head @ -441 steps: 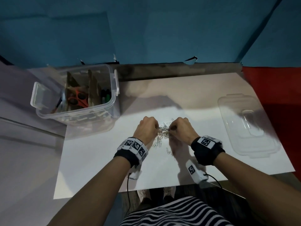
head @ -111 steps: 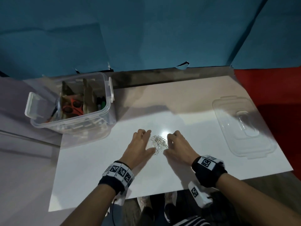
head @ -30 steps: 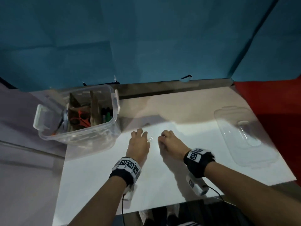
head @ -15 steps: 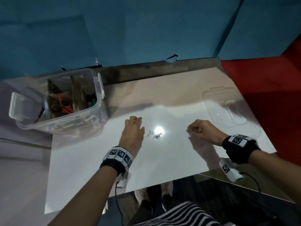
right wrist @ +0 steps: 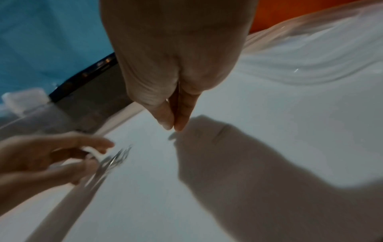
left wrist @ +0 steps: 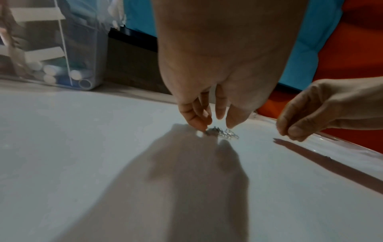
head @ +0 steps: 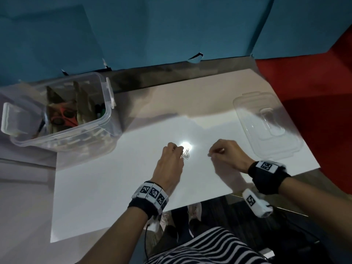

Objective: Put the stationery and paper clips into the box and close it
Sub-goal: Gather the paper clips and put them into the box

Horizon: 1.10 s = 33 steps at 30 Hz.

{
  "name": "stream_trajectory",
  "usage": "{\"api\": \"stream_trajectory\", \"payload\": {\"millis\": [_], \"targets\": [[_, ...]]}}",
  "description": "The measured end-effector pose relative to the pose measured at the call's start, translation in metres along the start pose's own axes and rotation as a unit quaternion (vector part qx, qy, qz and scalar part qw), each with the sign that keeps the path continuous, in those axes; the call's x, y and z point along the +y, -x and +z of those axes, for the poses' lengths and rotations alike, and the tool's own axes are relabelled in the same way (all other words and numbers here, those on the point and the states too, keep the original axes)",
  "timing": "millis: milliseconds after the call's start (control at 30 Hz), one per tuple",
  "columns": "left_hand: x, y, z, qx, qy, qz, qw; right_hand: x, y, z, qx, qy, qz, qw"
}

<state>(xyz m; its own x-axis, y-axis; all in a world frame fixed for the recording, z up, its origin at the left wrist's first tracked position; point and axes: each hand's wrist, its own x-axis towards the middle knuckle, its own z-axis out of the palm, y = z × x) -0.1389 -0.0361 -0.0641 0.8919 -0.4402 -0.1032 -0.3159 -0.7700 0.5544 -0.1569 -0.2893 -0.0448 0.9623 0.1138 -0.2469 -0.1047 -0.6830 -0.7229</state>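
A small pile of silver paper clips [head: 186, 155] [left wrist: 221, 133] lies on the white sheet [head: 118, 187]. My left hand [head: 171, 161] reaches down on it, and its forefinger and thumb [left wrist: 197, 124] close on the pile's left end. About a hand's width to the right, my right hand [head: 225, 154] hovers just over the sheet with thumb and forefinger [right wrist: 173, 124] pressed together on a small paper clip that is mostly hidden. The clear plastic box [head: 106, 103] stands open at the far left, with red scissors [head: 64, 116] and markers inside. Its clear lid [head: 266, 126] lies at the right.
Brown cardboard dividers [head: 80, 100] split the box into compartments. The sheet's front edge [head: 190, 204] runs just behind both wrists. A blue backdrop [head: 171, 31] rises behind the table and a red surface [head: 314, 92] lies at the right.
My right hand has come back leftward from near the lid toward the pile. My left hand's fingers have curled down onto the clips.
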Motion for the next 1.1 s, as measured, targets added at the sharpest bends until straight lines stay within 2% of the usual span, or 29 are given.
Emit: {"api": "stream_trajectory", "payload": {"millis": [67, 133, 233, 300, 400, 567, 667, 767, 867, 933, 1000, 1100], "targets": [[-0.006, 0.0, -0.003, 0.007, 0.004, 0.007, 1.0, 0.007, 0.006, -0.026, -0.008, 0.04, 0.004, 0.999], [-0.016, 0.0, -0.006, 0.01, 0.008, -0.001, 1.0, 0.021, 0.018, -0.044, -0.059, 0.115, 0.0, 0.992], [-0.028, 0.002, -0.008, 0.006, 0.01, -0.032, 0.999, 0.038, 0.035, -0.039, -0.107, 0.165, -0.007, 0.981], [-0.028, 0.003, -0.006, -0.012, 0.014, -0.046, 0.999, 0.034, 0.035, -0.021, -0.087, 0.152, -0.045, 0.984], [-0.019, 0.003, 0.001, -0.025, 0.018, -0.044, 0.999, 0.003, 0.011, 0.007, -0.069, 0.135, -0.102, 0.983], [-0.013, -0.003, 0.001, -0.023, 0.05, -0.04, 0.998, -0.045, -0.047, 0.048, -0.081, 0.142, -0.087, 0.983], [-0.027, -0.001, -0.009, -0.008, 0.055, -0.05, 0.997, -0.059, -0.063, 0.048, -0.083, 0.116, -0.082, 0.986], [-0.042, 0.006, -0.018, -0.012, 0.048, -0.061, 0.997, -0.053, -0.066, 0.029, -0.066, 0.121, -0.063, 0.988], [-0.037, 0.006, -0.018, -0.027, 0.046, -0.052, 0.997, -0.045, -0.057, 0.022, -0.098, 0.138, -0.061, 0.984], [-0.026, 0.002, -0.014, -0.015, 0.045, -0.055, 0.997, -0.047, -0.052, 0.033, -0.11, 0.147, -0.071, 0.981], [-0.017, -0.004, -0.008, 0.008, 0.047, -0.07, 0.996, -0.054, -0.051, 0.05, -0.093, 0.128, -0.082, 0.984], [-0.009, -0.011, -0.009, 0.037, 0.095, -0.078, 0.992, -0.06, -0.055, 0.065, -0.08, 0.106, -0.086, 0.987]]}}
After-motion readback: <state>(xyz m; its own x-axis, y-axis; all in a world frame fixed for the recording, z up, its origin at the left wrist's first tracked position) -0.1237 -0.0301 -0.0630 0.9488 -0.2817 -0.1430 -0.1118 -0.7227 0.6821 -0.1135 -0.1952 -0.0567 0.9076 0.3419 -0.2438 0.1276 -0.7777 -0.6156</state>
